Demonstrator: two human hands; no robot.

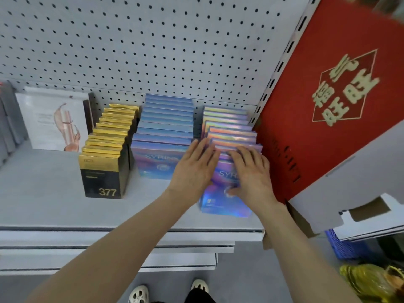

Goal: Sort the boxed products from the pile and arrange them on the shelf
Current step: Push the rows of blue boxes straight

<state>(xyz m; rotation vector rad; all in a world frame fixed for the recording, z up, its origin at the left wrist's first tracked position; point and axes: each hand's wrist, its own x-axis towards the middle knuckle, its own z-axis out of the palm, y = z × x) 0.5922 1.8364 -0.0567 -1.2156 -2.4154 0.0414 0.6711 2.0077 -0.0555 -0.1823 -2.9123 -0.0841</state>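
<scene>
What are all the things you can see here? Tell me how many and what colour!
Black-and-gold boxes: one row, shelf left of middle.
Blue boxes: one row, shelf middle.
Shiny rainbow boxes: one row, shelf right.
White box: one, far left.
Shelf: one, grey.
Red carton: one, right.
Blue crate: one, floor right.
Left hand: flat beside rainbow row.
Right hand: flat on rainbow row.

3 upright box rows (162, 132) fill the grey shelf (43, 193): gold-black, blue, iridescent.
</scene>
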